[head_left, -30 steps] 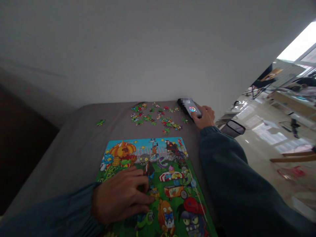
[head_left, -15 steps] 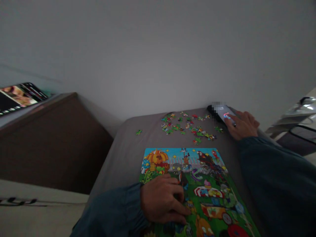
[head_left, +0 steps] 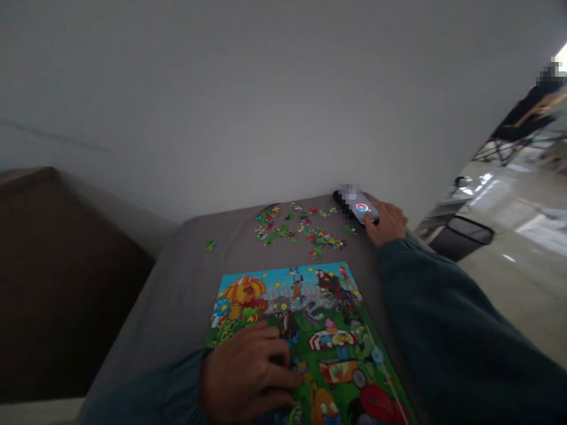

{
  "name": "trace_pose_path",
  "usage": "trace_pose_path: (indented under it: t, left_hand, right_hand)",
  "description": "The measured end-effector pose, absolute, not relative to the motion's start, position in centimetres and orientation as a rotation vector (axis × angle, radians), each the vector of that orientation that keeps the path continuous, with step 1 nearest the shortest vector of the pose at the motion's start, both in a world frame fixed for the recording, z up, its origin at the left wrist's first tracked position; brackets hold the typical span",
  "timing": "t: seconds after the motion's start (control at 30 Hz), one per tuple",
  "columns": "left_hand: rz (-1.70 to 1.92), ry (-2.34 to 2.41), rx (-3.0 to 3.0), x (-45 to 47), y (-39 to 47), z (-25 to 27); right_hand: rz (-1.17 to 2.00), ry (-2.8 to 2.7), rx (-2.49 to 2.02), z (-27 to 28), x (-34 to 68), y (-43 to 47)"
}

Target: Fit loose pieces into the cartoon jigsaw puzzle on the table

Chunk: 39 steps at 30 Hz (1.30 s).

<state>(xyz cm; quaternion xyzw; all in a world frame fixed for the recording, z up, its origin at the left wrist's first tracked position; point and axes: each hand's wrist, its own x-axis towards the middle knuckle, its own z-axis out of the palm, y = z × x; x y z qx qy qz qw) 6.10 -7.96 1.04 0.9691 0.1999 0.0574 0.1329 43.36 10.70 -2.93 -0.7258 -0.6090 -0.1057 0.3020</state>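
Observation:
My left hand (head_left: 250, 375) lies on a colourful cartoon puzzle board (head_left: 332, 354), its fingers loosely bent and apart, holding nothing. The board shows a pumpkin, a fence and several characters on a green ground. At the far right corner of the grey cloth surface, my right hand (head_left: 387, 224) grips the near end of a smartphone (head_left: 370, 213). A bright coloured ring glows on its screen, and part of the phone is pixelated. Loose jigsaw pieces (head_left: 325, 238) lie scattered between the board and the wall. One green piece (head_left: 210, 245) sits apart to the left.
A plain grey wall (head_left: 248, 106) rises behind the cloth-covered surface (head_left: 172, 289). On the left stands a dark brown piece of furniture (head_left: 57, 283). Beyond the right edge are a dark mesh chair (head_left: 463, 236) and a shiny tiled floor (head_left: 522, 254).
The view has turned right, so everything sits further left and the other phone on the left is out of sight. My right finger has come off the ring on the screen.

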Motion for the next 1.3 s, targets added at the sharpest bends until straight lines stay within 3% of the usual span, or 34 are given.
trace_pose_path:
  t: [1.3]
  left_hand:
    - [0.14, 0.578, 2.742, 6.3, -7.4, 1.3]
  right_hand:
    - [-0.109, -1.541, -1.856, -3.7, 44.4, 12.0]
